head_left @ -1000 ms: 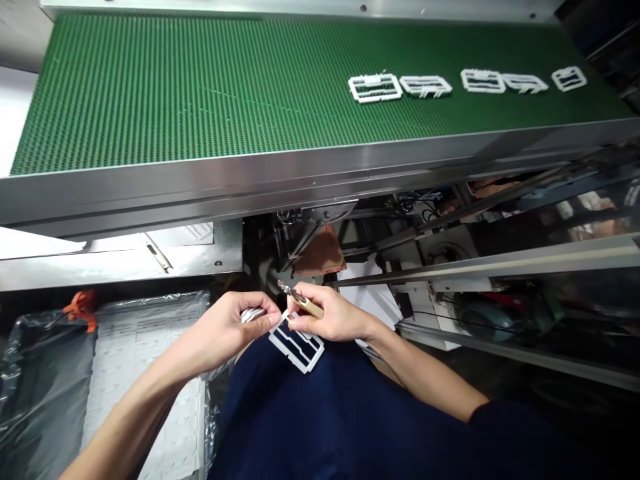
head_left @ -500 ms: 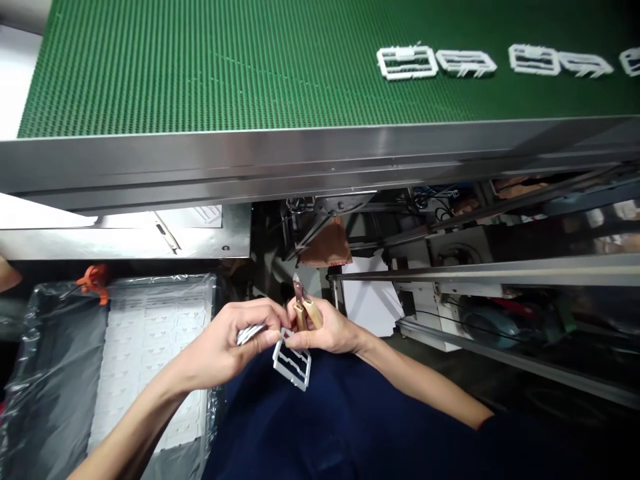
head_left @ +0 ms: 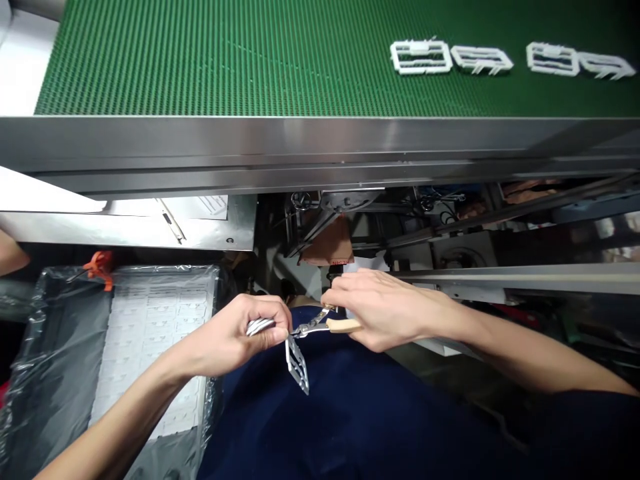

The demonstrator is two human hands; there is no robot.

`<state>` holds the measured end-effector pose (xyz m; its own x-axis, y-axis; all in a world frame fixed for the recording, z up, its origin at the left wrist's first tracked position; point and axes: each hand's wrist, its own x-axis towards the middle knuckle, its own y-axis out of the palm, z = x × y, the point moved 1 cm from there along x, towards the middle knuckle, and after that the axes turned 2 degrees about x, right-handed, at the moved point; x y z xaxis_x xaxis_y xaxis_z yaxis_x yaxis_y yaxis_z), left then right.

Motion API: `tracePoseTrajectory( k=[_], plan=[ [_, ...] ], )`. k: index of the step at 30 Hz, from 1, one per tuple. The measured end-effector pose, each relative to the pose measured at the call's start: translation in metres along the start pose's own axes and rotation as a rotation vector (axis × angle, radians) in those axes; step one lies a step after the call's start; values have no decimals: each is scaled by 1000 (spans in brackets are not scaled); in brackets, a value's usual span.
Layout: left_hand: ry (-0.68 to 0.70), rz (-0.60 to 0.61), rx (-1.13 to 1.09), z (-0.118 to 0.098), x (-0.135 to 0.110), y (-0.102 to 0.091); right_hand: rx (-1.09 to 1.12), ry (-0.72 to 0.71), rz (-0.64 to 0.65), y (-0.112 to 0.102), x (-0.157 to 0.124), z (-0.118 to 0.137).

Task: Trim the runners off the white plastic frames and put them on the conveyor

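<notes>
In my left hand [head_left: 235, 337] is a small stack of white plastic pieces [head_left: 260, 326], tucked in the curled fingers. The thumb and forefinger of that hand also pinch one white plastic frame [head_left: 297, 365], which hangs edge-on below the fingertips. My right hand [head_left: 385, 310] is wrapped round a pair of nippers [head_left: 320, 325] with pale yellow grips. Their jaws point left and meet the upper end of the hanging frame, close to my left fingertips; whether they touch plastic is too small to tell.
White frames [head_left: 421, 57] lie on the green conveyor belt [head_left: 200, 60], behind a metal rail [head_left: 300, 137]. At lower left, a plastic-lined bin [head_left: 155, 320] holds rows of white pieces, with an orange clamp [head_left: 101, 269] on its rim. Another person's hand [head_left: 11, 253] shows at far left.
My right hand has let go of the frame and turned palm-down, swinging the nippers from upright to pointing left at it. The frame has turned edge-on. Belt frames sit slightly further right.
</notes>
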<state>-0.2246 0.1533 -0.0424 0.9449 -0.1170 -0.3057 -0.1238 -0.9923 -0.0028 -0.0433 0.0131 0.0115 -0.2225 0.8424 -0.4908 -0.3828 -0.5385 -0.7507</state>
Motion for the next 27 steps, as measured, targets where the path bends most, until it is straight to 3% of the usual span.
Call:
tracePoseTrajectory(
  k=[15, 21, 27],
  plan=[
    [19, 20, 181, -8, 4, 1, -213, -30, 67, -24, 7, 18],
    [11, 30, 177, -7, 6, 2, -18, -1, 27, -30, 17, 21],
    [-84, -32, 36, 5, 3, 5, 117, 12, 88, -22, 13, 3]
  ],
)
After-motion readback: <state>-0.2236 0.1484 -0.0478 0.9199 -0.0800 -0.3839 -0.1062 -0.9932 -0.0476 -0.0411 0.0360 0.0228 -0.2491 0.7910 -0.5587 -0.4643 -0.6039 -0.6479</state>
